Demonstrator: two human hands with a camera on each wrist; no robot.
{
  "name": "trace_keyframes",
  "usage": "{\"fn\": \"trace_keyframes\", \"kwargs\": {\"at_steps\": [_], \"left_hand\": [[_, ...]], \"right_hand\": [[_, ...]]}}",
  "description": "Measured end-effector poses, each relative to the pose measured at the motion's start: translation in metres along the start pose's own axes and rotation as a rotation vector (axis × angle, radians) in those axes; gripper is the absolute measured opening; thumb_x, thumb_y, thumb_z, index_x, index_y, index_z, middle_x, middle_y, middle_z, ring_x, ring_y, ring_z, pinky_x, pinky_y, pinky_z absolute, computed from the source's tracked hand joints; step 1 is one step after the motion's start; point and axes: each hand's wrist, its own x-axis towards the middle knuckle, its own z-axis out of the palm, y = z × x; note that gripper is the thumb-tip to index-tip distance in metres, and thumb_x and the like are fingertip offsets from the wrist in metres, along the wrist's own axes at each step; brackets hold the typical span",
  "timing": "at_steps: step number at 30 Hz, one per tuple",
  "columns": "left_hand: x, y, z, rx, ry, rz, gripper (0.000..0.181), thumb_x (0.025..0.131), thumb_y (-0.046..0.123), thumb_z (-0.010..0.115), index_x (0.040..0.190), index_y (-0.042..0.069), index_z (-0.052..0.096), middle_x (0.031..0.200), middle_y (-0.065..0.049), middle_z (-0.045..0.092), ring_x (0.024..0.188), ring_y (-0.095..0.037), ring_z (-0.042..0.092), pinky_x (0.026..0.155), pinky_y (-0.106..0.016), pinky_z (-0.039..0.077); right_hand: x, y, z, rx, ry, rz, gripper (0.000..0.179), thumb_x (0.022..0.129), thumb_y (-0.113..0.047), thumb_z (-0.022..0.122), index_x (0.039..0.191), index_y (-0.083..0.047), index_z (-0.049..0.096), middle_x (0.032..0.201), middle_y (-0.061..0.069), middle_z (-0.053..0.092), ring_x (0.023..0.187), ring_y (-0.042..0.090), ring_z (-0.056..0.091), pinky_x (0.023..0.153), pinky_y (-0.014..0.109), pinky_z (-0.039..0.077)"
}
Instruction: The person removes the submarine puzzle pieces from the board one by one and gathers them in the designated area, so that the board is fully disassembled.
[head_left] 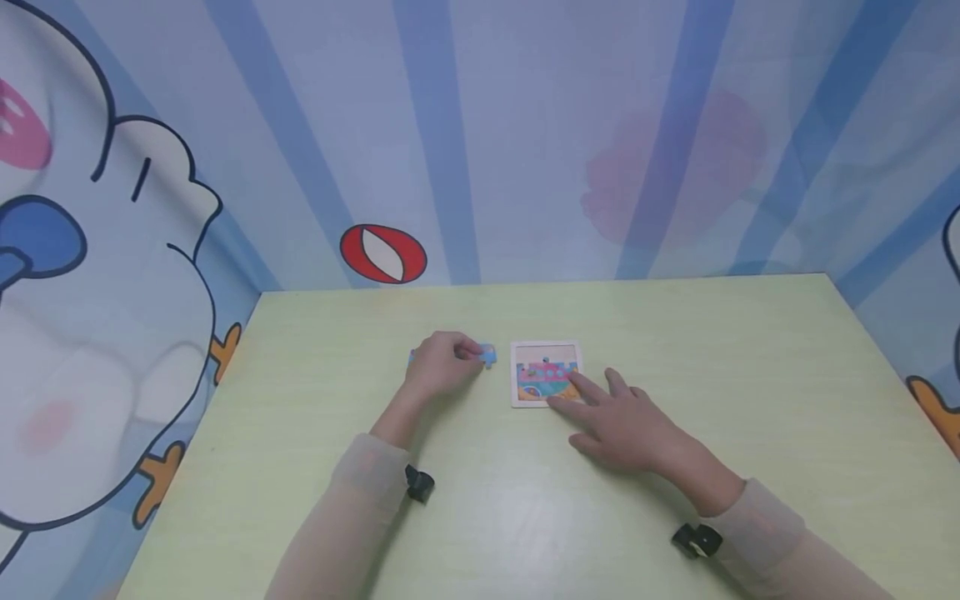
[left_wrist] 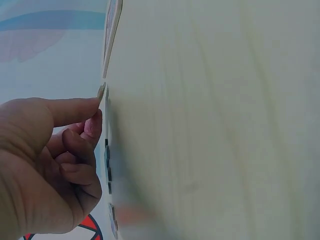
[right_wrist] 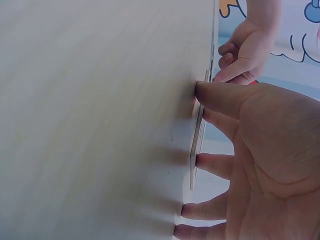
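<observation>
My left hand [head_left: 444, 364] pinches a small blue jigsaw piece [head_left: 488, 356] between thumb and forefinger, just left of a square puzzle board. In the left wrist view the piece [left_wrist: 101, 92] shows edge-on at the thumb tip, close over the table. The puzzle board [head_left: 514, 375] has a white border; a colourful picture fills its lower part, and a plain pale strip runs along its top. My right hand [head_left: 626, 423] is spread at the board's lower right, with fingertips on the picture and border. In the right wrist view its fingers [right_wrist: 215, 164] are extended along the board.
More puzzle pieces [left_wrist: 108, 165] lie flat under and beside the left hand, mostly hidden from above. The pale wooden table [head_left: 712, 350] reaches back to a printed cloth wall [head_left: 525, 150] with blue stripes and cartoon figures.
</observation>
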Motion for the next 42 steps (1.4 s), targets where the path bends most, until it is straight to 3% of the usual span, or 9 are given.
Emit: {"fn": "trace_keyframes", "kwargs": {"at_steps": [6, 12, 18, 26, 31, 42], "left_hand": [[0.002, -0.001, 0.002, 0.029, -0.007, -0.025, 0.014, 0.093, 0.020, 0.075, 0.106, 0.014, 0.079, 0.096, 0.002, 0.075, 0.096, -0.021, 0.069, 0.100, -0.050, 0.045], [0.005, 0.000, 0.003, 0.057, 0.000, -0.035, 0.013, 0.094, 0.018, 0.074, 0.105, 0.014, 0.079, 0.095, 0.001, 0.073, 0.092, -0.020, 0.067, 0.091, -0.044, 0.050], [0.005, -0.001, 0.003, 0.067, 0.010, -0.016, 0.014, 0.092, 0.018, 0.075, 0.105, 0.016, 0.078, 0.095, 0.002, 0.074, 0.092, -0.019, 0.068, 0.086, -0.043, 0.051], [0.002, 0.005, 0.001, 0.028, 0.035, 0.032, 0.020, 0.092, 0.020, 0.075, 0.111, 0.016, 0.076, 0.095, 0.005, 0.072, 0.093, -0.019, 0.065, 0.093, -0.048, 0.047], [0.000, 0.012, 0.002, 0.002, 0.004, 0.059, 0.020, 0.094, 0.020, 0.077, 0.113, 0.015, 0.075, 0.095, 0.003, 0.070, 0.091, -0.020, 0.063, 0.089, -0.044, 0.050], [0.006, 0.021, 0.015, 0.035, -0.078, 0.125, 0.023, 0.092, 0.025, 0.078, 0.113, 0.017, 0.076, 0.091, 0.005, 0.070, 0.084, -0.015, 0.064, 0.079, -0.038, 0.051]], "right_hand": [[0.000, 0.000, 0.001, 0.004, 0.002, -0.002, 0.054, 0.104, -0.038, 0.059, 0.156, -0.029, 0.048, 0.165, 0.016, 0.034, 0.141, 0.064, 0.029, 0.102, 0.071, 0.039], [-0.001, 0.000, -0.001, -0.001, -0.004, 0.002, 0.054, 0.104, -0.039, 0.059, 0.157, -0.029, 0.048, 0.165, 0.016, 0.034, 0.142, 0.064, 0.029, 0.103, 0.071, 0.038], [-0.001, 0.000, -0.001, 0.005, -0.010, 0.005, 0.054, 0.104, -0.038, 0.059, 0.157, -0.029, 0.048, 0.165, 0.017, 0.033, 0.142, 0.064, 0.028, 0.103, 0.071, 0.037], [0.000, 0.000, 0.001, 0.012, -0.013, 0.012, 0.055, 0.104, -0.039, 0.059, 0.157, -0.029, 0.047, 0.166, 0.017, 0.032, 0.142, 0.064, 0.027, 0.104, 0.072, 0.036], [0.002, 0.001, 0.001, 0.022, -0.014, 0.012, 0.057, 0.103, -0.039, 0.060, 0.158, -0.029, 0.047, 0.166, 0.018, 0.032, 0.142, 0.065, 0.027, 0.105, 0.072, 0.035], [0.010, -0.005, 0.002, 0.021, 0.014, -0.023, 0.058, 0.102, -0.039, 0.063, 0.157, -0.031, 0.047, 0.166, 0.018, 0.031, 0.138, 0.067, 0.031, 0.104, 0.071, 0.038]]}}
